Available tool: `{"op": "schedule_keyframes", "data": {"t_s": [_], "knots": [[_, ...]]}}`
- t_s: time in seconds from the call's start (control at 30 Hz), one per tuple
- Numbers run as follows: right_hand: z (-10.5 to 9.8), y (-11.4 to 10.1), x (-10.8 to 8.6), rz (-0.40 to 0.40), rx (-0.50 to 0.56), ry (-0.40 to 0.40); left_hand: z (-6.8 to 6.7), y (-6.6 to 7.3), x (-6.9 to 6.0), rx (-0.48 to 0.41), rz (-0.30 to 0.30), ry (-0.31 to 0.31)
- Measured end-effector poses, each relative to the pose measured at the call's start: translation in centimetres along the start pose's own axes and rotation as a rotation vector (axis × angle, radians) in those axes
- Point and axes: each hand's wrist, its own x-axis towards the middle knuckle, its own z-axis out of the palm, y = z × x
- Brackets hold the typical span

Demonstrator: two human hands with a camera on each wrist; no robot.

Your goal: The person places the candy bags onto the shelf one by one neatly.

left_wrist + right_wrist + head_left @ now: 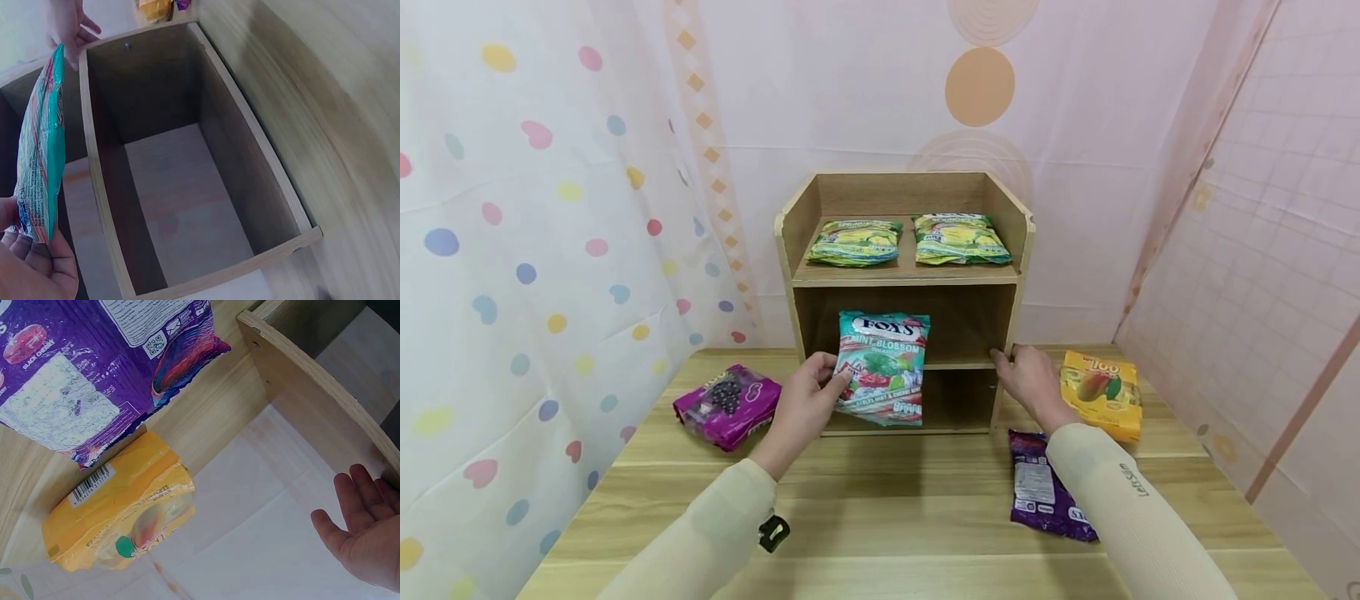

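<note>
A teal Fox's candy bag (883,367) is pinched at its lower left edge by my left hand (808,400), in front of the middle compartment of the wooden shelf (906,282). In the left wrist view the bag (44,150) is seen edge-on, with the left hand's fingers (53,262) and thumb on its near end. My right hand (1033,383) is at the shelf's right side panel, its fingertips at the front edge. The right wrist view shows that hand (365,531) with fingers bent lightly beside the panel (312,394).
Green-yellow candy bags (857,242) lie in two piles on the top shelf. On the table are a magenta grape bag (728,407) at left, a yellow mango bag (1102,395) and a purple bag (1037,487) at right. Patterned curtains surround the table.
</note>
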Motion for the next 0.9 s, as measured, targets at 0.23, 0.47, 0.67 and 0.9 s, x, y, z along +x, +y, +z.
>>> {"op": "schedule_keyframes", "data": {"t_s": [0.23,0.47,0.67,0.9], "knots": [[0.0,-0.1,0.2,-0.004,-0.001,0.008,-0.4,-0.2,1.2,0.014,-0.02,0.033],[0.1,0.0,0.1,0.038,0.033,-0.014,-0.3,-0.3,2.7,0.034,0.008,0.098],[0.1,0.0,0.0,0.047,0.051,-0.017,0.1,-0.6,3.6,0.111,0.012,0.148],[0.1,-0.1,0.1,0.045,0.041,-0.013,0.2,-0.9,4.4,0.202,-0.026,0.181]]}}
